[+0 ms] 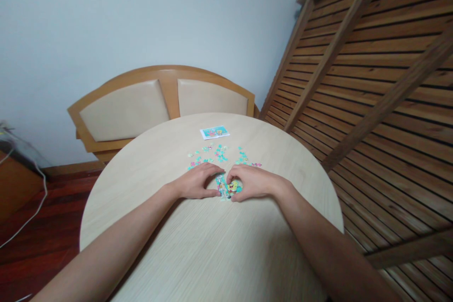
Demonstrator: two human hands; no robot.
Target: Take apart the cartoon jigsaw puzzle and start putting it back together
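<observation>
A partly joined jigsaw puzzle [222, 188] lies flat on the round table, with a yellow cartoon figure on its right part and turquoise around it. My left hand [197, 180] curves around the left side, fingertips at the top edge and thumb at the lower left. From the right, my right hand [253, 182] is curled about the yellow part, its index finger above and thumb at the bottom edge. Both hands rest low on the tabletop and hide some of the puzzle's border. Loose jigsaw pieces [221, 153] are scattered just beyond the hands.
A small picture card [214, 132] of the cartoon lies toward the far side of the pale round table [212, 255]. Behind stands a padded wooden headboard [168, 75] against the wall. A slatted wooden frame [354, 80] leans at the right.
</observation>
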